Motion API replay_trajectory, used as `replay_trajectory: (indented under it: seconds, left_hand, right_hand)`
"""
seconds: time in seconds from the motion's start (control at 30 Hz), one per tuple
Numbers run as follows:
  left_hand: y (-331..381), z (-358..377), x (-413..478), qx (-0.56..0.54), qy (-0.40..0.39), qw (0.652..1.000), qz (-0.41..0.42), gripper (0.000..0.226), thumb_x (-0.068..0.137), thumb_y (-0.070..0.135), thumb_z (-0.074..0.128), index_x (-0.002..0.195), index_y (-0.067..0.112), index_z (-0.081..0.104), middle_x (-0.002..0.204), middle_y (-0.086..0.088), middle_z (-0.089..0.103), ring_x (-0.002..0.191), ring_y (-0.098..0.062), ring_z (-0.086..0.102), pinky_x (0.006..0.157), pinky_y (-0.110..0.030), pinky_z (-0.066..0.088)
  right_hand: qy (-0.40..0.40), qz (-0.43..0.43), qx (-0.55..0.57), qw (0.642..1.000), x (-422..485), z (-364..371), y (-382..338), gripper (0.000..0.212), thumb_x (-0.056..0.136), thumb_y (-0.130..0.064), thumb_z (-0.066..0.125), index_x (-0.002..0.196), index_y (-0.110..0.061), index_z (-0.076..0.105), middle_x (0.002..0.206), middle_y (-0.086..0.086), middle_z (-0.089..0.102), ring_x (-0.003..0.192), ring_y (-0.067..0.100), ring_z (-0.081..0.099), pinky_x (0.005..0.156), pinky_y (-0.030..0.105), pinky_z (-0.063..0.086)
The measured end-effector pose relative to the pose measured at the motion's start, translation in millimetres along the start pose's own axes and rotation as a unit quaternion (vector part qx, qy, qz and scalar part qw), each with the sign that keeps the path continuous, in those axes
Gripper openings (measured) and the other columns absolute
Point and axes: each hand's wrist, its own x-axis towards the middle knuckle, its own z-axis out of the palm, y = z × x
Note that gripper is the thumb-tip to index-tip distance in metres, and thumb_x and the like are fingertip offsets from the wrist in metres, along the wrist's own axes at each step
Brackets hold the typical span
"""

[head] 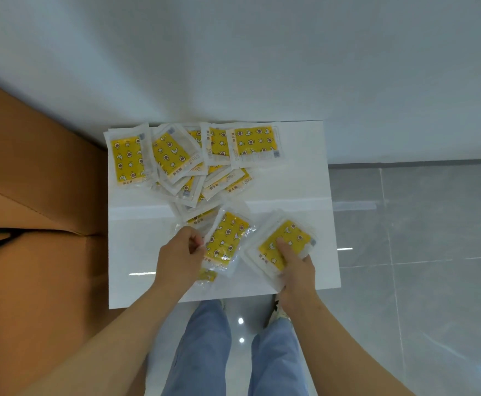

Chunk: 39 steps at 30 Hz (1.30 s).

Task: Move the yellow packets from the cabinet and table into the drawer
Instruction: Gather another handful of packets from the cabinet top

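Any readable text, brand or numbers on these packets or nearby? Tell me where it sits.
Nothing legible.
Far packets: border print and code patches, too blurred.
Packet stack in right hand: small characters, too blurred.
Tilted packet in left hand: print too blurred.
Cardboard box: no print visible.

A pale, plain wall (233,52) fills the upper part of the frame. At its foot on the right runs a thin dark skirting strip (405,162). Below that, grey glossy floor tiles (419,238) with fine pale joints cover the right side and the bottom centre, where two small round light reflections (240,320) shine. A glossy white furniture top (299,181) sits in the middle against the wall, with a bright band running across it. An orange-brown panel (33,167) covers the left side, touching the white top's left edge.
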Motion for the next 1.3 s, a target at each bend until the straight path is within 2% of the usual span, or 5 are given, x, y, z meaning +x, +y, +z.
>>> replay_trajectory:
  seconds: [0.23,0.43,0.6,0.77,1.3]
  left_hand:
    - [36.8,-15.6,-1.5,-0.284,-0.101,0.951,-0.072,0.033,0.081,-0.009,0.063,0.09,0.021,0.052,0.095,-0.011,0.067,0.081,-0.025,0.063,0.074,-0.032,0.051]
    - [61.7,-28.1,-5.0,-0.43,-0.156,0.878,-0.144,0.039,0.085,-0.011,0.054,0.117,0.011,0.05,0.098,-0.012,0.064,0.079,-0.025,0.065,0.063,-0.035,0.056]
    - [81.5,-32.5,-25.0,-0.338,-0.17,0.918,-0.121,0.022,0.091,0.019,0.06,0.112,0.013,0.06,0.113,-0.011,0.065,0.1,-0.028,0.062,0.09,-0.044,0.051]
    - [107.5,-41.2,-74.4,-0.315,-0.154,0.936,-0.042,0.038,0.082,0.003,0.069,0.118,0.004,0.056,0.113,-0.019,0.063,0.105,-0.036,0.061,0.097,-0.05,0.046]
    - [55.2,53.6,-383.0,-0.326,-0.241,0.907,0.112,0.027,0.084,-0.009,0.057,0.103,0.008,0.064,0.091,-0.01,0.072,0.071,-0.021,0.071,0.055,-0.031,0.056]
  right_hand:
    - [-0.215,0.095,0.1,0.967,-15.6,18.3,-19.9,0.039,0.076,-0.018,0.065,0.115,-0.012,0.063,0.105,0.012,0.072,0.086,0.026,0.072,0.072,0.043,0.06]
    - [-0.208,0.002,0.021,0.978,-32.5,19.3,-30.4,0.027,0.087,-0.014,0.062,0.114,-0.013,0.064,0.107,0.01,0.072,0.095,0.027,0.069,0.078,0.041,0.057]
    - [-0.2,-0.087,-0.021,0.976,-68.1,4.5,-41.4,0.015,0.087,-0.011,0.064,0.101,-0.016,0.067,0.101,0.007,0.073,0.093,0.023,0.07,0.081,0.038,0.058]
    - [-0.149,-0.144,0.058,0.977,-112.8,-27.5,-50.5,0.013,0.087,-0.012,0.063,0.094,-0.023,0.067,0.09,0.0,0.075,0.084,0.02,0.071,0.078,0.039,0.057]
    - [-0.136,-0.234,0.141,0.952,-295.0,-288.4,66.0,0.016,0.088,-0.01,0.062,0.102,-0.017,0.067,0.098,0.01,0.073,0.089,0.029,0.07,0.081,0.047,0.056]
